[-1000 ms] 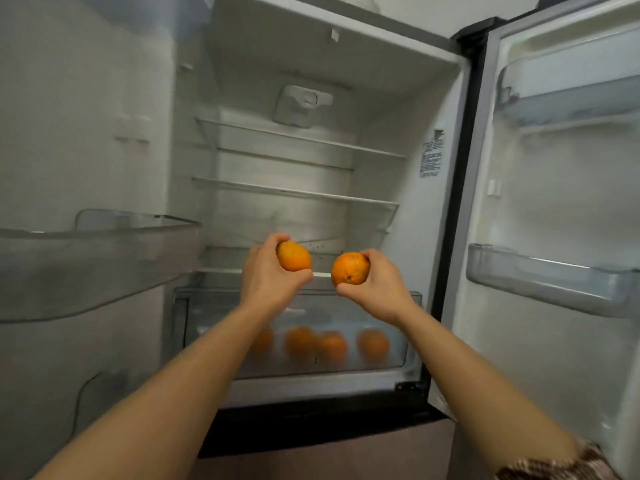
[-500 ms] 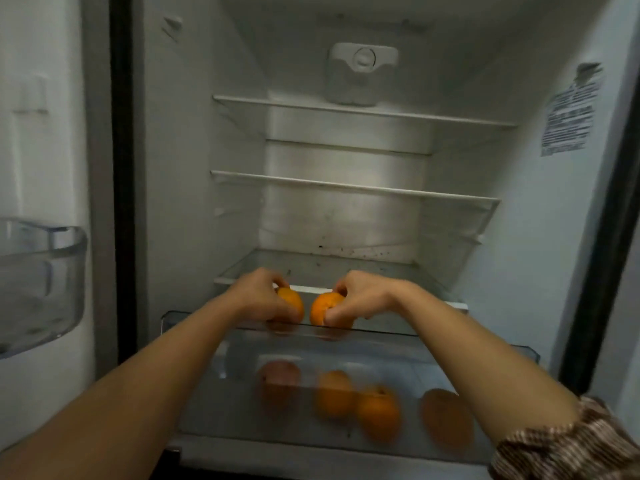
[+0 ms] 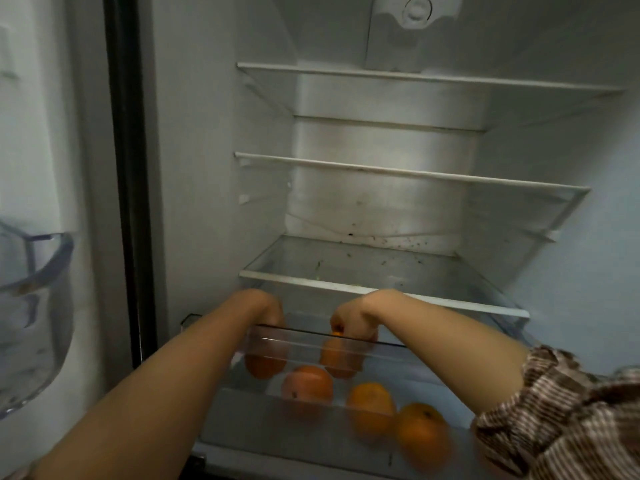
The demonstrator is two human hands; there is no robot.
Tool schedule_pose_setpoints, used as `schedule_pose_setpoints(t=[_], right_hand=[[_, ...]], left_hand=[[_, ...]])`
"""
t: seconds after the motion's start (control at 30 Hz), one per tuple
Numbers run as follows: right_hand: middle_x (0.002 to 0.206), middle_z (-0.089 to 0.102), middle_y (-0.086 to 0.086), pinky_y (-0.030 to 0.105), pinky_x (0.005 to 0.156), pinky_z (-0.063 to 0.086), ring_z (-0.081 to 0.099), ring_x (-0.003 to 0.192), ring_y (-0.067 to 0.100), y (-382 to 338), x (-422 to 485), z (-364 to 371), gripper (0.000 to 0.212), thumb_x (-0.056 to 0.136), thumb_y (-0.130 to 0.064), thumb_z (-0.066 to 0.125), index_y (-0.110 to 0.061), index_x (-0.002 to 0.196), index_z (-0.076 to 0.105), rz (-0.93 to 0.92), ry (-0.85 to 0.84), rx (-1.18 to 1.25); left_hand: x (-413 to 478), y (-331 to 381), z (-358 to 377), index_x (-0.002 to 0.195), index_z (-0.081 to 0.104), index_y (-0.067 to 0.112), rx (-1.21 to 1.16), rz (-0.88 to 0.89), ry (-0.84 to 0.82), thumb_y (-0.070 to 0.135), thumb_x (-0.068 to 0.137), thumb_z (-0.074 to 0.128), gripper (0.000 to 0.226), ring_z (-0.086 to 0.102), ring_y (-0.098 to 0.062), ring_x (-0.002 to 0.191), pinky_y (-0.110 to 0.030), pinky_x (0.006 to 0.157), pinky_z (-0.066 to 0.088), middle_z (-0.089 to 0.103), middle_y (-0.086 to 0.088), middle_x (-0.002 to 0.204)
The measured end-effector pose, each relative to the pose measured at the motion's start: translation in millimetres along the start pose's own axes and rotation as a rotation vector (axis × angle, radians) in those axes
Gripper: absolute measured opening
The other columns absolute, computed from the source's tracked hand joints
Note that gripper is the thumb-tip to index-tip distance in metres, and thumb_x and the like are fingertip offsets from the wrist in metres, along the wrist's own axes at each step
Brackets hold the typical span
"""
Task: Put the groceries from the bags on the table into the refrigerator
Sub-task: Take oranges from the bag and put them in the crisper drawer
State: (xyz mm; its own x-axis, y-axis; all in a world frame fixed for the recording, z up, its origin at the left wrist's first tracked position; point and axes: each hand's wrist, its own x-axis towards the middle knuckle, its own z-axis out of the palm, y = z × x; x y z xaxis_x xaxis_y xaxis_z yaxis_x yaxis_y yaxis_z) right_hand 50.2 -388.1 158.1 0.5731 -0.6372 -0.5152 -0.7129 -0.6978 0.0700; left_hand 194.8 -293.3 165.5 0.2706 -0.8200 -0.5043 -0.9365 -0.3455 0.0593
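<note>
Behind drawer rim (image 3: 346,338), hands (image 3: 265,308) (image 3: 356,318), oranges (image 3: 341,358) half-hidden

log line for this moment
left hand: holds orange | right hand: holds orange | both: inside drawer | loose oranges: three

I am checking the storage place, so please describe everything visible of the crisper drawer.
The crisper drawer is clear plastic, at the bottom under the lowest glass shelf, pulled partly out, open on top. Five oranges show blurred through its front wall. The left hand and right hand reach over its front rim into it.
</note>
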Motion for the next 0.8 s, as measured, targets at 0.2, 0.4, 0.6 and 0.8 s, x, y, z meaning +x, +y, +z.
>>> schedule_pose_setpoints(t=[0.2,0.4,0.6,0.8], right_hand=[[0.091,0.067,0.015,0.036,0.076,0.056,0.065,0.079,0.027,5.6,4.3,2.0,0.034,0.089,-0.012,0.065,0.007,0.116,0.06,0.0,-0.192,0.198],[0.125,0.062,0.014,0.044,0.085,0.057,0.063,0.109,0.031,9.3,-13.6,2.6,0.041,0.088,-0.016,0.068,-0.01,0.128,0.059,-0.015,-0.029,0.374],[0.115,0.062,0.002,0.035,0.083,0.057,0.064,0.103,0.019,14.3,-73.2,8.2,0.036,0.091,-0.023,0.063,-0.017,0.127,0.058,-0.094,0.311,0.564],[0.105,0.068,0.002,0.029,0.079,0.05,0.064,0.093,0.018,17.6,-135.7,42.9,0.03,0.087,-0.03,0.067,-0.017,0.115,0.066,-0.044,0.889,0.588]], left_hand=[[0.0,3.6,2.7,0.112,0.061,0.006,-0.102,0.034,0.048,0.016,0.099,0.043,0.025,0.052,-0.01,0.07,-0.014,0.044,0.039,0.061,-0.011,0.116],[0.8,2.6,7.8,0.076,0.066,0.016,-0.244,0.093,0.394,0.024,0.081,0.066,0.009,0.064,-0.018,0.075,-0.03,0.074,0.054,0.067,-0.004,0.085],[-33.5,13.7,19.3,0.097,0.072,0.021,-0.494,0.112,1.031,0.028,0.083,0.059,0.021,0.063,-0.031,0.095,-0.033,0.079,0.051,0.07,-0.009,0.101],[-59.3,50.5,50.7,0.099,0.07,0.019,-0.487,0.258,1.248,0.026,0.086,0.053,0.023,0.061,-0.031,0.098,-0.035,0.075,0.047,0.07,-0.007,0.103]])
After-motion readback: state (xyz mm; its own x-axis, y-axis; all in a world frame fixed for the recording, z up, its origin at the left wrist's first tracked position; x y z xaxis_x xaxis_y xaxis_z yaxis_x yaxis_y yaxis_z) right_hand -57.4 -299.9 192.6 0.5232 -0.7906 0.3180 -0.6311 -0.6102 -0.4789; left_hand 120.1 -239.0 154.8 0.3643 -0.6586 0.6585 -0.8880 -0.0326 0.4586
